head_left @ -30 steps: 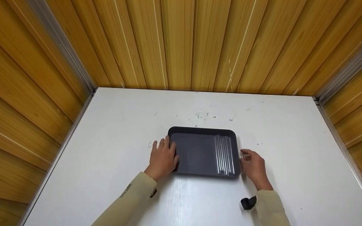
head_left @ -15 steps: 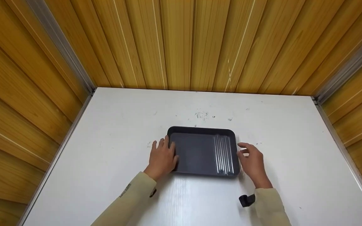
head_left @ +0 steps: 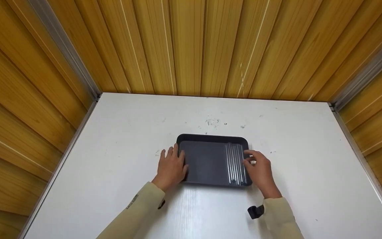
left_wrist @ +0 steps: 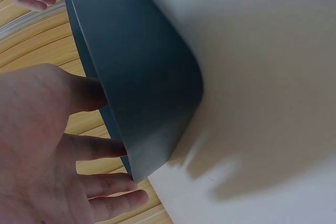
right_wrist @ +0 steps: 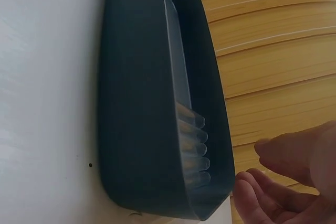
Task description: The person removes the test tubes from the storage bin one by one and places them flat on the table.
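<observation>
A dark grey rectangular tray (head_left: 207,184) sits on the white table, its right part lined with several clear tubes (head_left: 235,164) lying side by side. Their rounded ends show past the wall in the right wrist view. My left hand (head_left: 171,167) rests at the tray's left rim, fingers spread and fairly straight. Thumb and forefinger reach over the rim in the left wrist view. Above the right rim is my right hand (head_left: 259,171), its thumb and forefinger (right_wrist: 247,192) apart and nothing visible between them. In the head view those fingertips overlap the edge of the tube row.
The white table (head_left: 138,116) has dark scuff marks (head_left: 212,122) behind the tray. Wood-patterned panels (head_left: 191,49) rise at the back and both sides, with metal corner posts. A black wrist device (head_left: 255,211) sits at the right sleeve.
My right hand has risen from beside the tray's right wall and moved left over its rim. The left hand and the tray have stayed in place.
</observation>
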A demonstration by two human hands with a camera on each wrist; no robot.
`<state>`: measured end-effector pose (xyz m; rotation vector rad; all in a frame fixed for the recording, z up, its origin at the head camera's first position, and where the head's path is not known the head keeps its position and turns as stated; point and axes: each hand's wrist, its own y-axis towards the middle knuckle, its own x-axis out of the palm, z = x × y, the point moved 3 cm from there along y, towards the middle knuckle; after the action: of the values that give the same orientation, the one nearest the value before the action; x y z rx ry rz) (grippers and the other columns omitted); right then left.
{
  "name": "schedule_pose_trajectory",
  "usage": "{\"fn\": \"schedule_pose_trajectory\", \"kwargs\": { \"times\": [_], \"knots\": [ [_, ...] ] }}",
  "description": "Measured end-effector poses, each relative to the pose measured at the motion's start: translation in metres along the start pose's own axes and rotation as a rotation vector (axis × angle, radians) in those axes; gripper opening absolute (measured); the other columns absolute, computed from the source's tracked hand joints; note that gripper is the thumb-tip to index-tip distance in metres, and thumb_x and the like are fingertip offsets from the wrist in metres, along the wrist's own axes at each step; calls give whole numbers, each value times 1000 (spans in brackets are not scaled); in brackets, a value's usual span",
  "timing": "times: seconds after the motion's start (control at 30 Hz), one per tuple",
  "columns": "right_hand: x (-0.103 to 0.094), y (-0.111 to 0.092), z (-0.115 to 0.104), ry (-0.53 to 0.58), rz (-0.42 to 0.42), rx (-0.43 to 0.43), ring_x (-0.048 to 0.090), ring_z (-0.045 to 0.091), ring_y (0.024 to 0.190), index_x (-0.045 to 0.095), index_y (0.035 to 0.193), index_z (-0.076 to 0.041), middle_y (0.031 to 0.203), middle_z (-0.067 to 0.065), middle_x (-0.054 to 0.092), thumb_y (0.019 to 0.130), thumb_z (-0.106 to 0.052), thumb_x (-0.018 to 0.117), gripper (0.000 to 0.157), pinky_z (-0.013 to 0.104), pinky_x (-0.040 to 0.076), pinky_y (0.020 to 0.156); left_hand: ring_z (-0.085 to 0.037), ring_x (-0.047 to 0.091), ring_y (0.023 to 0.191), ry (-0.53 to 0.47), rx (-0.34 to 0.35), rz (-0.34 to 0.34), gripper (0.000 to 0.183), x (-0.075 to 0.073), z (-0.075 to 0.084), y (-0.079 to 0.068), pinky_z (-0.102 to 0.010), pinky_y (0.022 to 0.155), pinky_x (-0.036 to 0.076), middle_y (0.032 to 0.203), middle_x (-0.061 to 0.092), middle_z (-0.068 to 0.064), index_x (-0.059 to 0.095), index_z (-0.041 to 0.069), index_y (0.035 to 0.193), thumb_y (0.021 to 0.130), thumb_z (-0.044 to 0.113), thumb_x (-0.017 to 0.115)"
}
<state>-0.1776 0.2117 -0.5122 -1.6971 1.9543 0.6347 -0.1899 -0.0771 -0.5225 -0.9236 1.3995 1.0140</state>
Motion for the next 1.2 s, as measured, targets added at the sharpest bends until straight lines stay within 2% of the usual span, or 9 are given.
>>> {"fn": "schedule_pose_trajectory", "kwargs": {
  "times": [0.13,0.33,1.2],
  "knots": [
    [4,0,-4,17,-7,-18,65,28,103,60,124,1,119,18,62,88,1,65,36,33,55,83,-34,47,130,11,4,8,54,0,0,0,-53,107,37,144,46,-22,55,7,135,94,42,59],
    [10,0,-8,7,-18,-44,64,26,99,61,122,1,113,18,64,88,0,65,34,37,54,83,-35,47,131,9,1,-1,55,-2,1,0,-53,107,36,145,45,-22,54,7,136,94,42,58],
    [34,-4,-14,-1,-92,-69,66,23,95,63,122,0,116,14,66,87,0,67,35,34,54,74,-34,48,130,13,2,3,54,-2,1,-1,-53,107,37,145,45,-22,55,7,134,94,43,58]
  ]
}}
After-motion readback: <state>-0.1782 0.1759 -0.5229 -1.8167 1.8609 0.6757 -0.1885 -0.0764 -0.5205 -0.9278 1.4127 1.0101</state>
